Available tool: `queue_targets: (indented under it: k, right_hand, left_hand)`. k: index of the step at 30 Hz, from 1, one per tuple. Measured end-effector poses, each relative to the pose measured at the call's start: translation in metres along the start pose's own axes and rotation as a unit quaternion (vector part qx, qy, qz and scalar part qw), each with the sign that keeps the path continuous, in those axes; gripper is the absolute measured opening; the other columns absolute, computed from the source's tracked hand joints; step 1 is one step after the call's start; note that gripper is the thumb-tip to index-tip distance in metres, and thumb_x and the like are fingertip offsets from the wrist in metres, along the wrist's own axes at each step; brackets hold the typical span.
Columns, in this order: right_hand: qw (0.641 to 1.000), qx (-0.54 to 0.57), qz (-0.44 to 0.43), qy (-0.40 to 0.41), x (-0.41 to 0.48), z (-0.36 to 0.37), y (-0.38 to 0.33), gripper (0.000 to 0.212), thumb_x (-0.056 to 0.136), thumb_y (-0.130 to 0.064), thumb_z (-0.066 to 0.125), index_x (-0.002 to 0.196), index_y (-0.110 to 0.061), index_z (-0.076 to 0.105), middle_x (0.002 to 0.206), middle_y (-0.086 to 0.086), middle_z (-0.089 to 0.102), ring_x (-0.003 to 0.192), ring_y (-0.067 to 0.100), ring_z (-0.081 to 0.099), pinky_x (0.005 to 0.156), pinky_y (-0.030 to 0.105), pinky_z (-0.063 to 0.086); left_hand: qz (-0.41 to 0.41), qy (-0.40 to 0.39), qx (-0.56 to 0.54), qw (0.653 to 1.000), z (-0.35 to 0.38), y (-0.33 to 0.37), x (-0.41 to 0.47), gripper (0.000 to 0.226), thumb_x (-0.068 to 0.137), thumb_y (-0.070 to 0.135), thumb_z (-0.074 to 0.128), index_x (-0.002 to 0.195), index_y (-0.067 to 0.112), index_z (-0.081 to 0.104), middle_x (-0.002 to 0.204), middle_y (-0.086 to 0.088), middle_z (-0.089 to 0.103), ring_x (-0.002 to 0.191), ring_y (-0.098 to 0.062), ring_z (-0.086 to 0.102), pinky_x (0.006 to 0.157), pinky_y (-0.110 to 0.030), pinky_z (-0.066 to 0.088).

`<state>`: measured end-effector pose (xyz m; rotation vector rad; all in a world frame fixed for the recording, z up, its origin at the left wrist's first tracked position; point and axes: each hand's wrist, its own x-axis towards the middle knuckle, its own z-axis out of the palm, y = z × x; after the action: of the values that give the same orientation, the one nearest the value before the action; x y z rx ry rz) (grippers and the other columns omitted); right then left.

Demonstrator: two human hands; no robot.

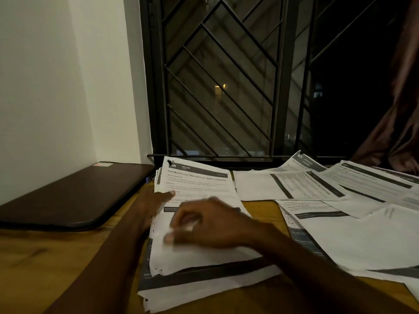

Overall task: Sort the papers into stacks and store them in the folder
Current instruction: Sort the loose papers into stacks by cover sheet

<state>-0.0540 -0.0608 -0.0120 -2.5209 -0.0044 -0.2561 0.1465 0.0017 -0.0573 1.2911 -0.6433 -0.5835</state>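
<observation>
1. My right hand (204, 223) lies curled on the stack (204, 259); blur hides whether it pinches a sheet.
2. My left hand (154, 200) rests straight-fingered on the stack's left edge.
3. The folder (68, 196) lies closed, further left.
4. Loose papers (340, 191) spread right, below the window (226, 87).

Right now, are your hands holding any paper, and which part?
Left hand presses the left edge of the paper stack with straight fingers. Right hand rests curled on its top sheet; blur hides any pinch.
</observation>
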Motion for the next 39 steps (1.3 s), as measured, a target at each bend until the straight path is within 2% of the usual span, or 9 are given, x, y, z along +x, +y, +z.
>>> queue_targets:
  k: [4,8,11,14,20,24,29,35,39]
  right_hand:
    - [0.960,-0.033,0.144,0.236,0.001,-0.050,0.080,0.045,0.081,-0.032,0.074,0.121,-0.032,0.053,0.116,-0.015,0.056,0.111,0.009,0.055,0.075,0.017,0.043]
    - [0.927,-0.095,0.321,0.171,-0.018,-0.066,0.148,0.067,0.081,-0.026,0.068,0.140,-0.031,0.037,0.144,0.003,0.041,0.129,0.023,0.041,0.099,0.033,0.038]
    - [0.906,-0.156,0.325,0.220,-0.019,-0.065,0.163,0.052,0.084,-0.017,0.059,0.135,-0.026,0.047,0.133,0.007,0.051,0.120,0.025,0.047,0.099,0.037,0.042]
    - [0.875,-0.249,0.315,0.272,-0.017,-0.058,0.167,0.034,0.087,-0.014,0.053,0.117,-0.027,0.062,0.115,0.005,0.064,0.104,0.024,0.057,0.093,0.045,0.047]
    - [0.862,-0.019,0.171,0.477,-0.002,-0.073,0.112,0.022,0.089,0.000,0.059,0.109,-0.007,0.065,0.118,0.012,0.063,0.104,0.021,0.058,0.087,0.026,0.045]
    - [0.925,0.060,0.055,0.371,-0.007,-0.065,0.071,0.023,0.088,-0.001,0.061,0.074,-0.019,0.062,0.102,0.002,0.061,0.091,0.012,0.056,0.072,0.001,0.044]
    - [0.979,-0.043,0.016,0.197,-0.013,-0.061,0.063,0.019,0.084,0.012,0.056,0.086,-0.001,0.071,0.096,-0.004,0.063,0.089,0.004,0.059,0.071,0.011,0.043]
    - [0.967,-0.219,0.088,0.096,-0.004,-0.052,0.053,0.024,0.086,-0.006,0.064,0.106,-0.019,0.069,0.114,-0.002,0.059,0.104,0.015,0.054,0.086,0.022,0.046]
    - [0.963,-0.225,0.121,0.081,-0.001,-0.041,0.054,0.022,0.087,-0.007,0.063,0.104,-0.019,0.069,0.101,-0.001,0.057,0.088,0.013,0.050,0.077,0.022,0.040]
  left_hand:
    - [-0.039,0.006,-0.008,0.999,-0.009,0.005,-0.001,0.046,0.093,-0.020,0.035,0.138,-0.009,0.043,0.135,-0.025,0.051,0.117,-0.043,0.055,0.089,-0.043,0.049]
    - [-0.051,0.011,0.054,0.997,-0.011,0.011,-0.008,0.045,0.081,-0.017,0.055,0.125,-0.006,0.055,0.125,-0.019,0.060,0.103,-0.042,0.062,0.089,-0.045,0.054]
    - [-0.063,0.003,0.043,0.997,-0.010,0.012,-0.007,0.042,0.081,0.002,0.071,0.122,0.001,0.062,0.119,-0.022,0.067,0.105,-0.039,0.067,0.097,-0.054,0.050]
    - [-0.066,0.015,0.067,0.995,-0.007,0.011,-0.003,0.025,0.095,-0.001,0.053,0.119,0.000,0.059,0.120,-0.019,0.065,0.098,-0.034,0.067,0.089,-0.048,0.054]
    - [-0.094,0.014,0.084,0.992,-0.011,0.012,-0.005,0.034,0.093,-0.016,0.045,0.120,0.000,0.057,0.129,-0.023,0.059,0.119,-0.045,0.056,0.107,-0.058,0.038]
    - [-0.098,0.017,0.050,0.994,-0.009,0.017,-0.014,0.023,0.095,-0.007,0.049,0.107,0.007,0.062,0.124,-0.025,0.062,0.108,-0.041,0.063,0.097,-0.053,0.048]
    - [-0.084,0.071,-0.036,0.993,-0.004,0.018,-0.018,0.028,0.102,0.034,0.044,0.104,0.012,0.062,0.109,-0.015,0.066,0.089,-0.026,0.064,0.083,-0.041,0.052]
    - [-0.077,0.083,-0.080,0.990,-0.003,0.017,-0.020,0.047,0.104,0.045,0.031,0.108,0.009,0.061,0.114,-0.015,0.063,0.065,-0.018,0.070,0.060,-0.032,0.057]
    - [-0.116,0.058,-0.121,0.984,-0.008,0.019,-0.016,0.079,0.089,0.074,0.027,0.130,0.014,0.058,0.108,-0.015,0.069,0.092,-0.028,0.067,0.071,-0.042,0.059]
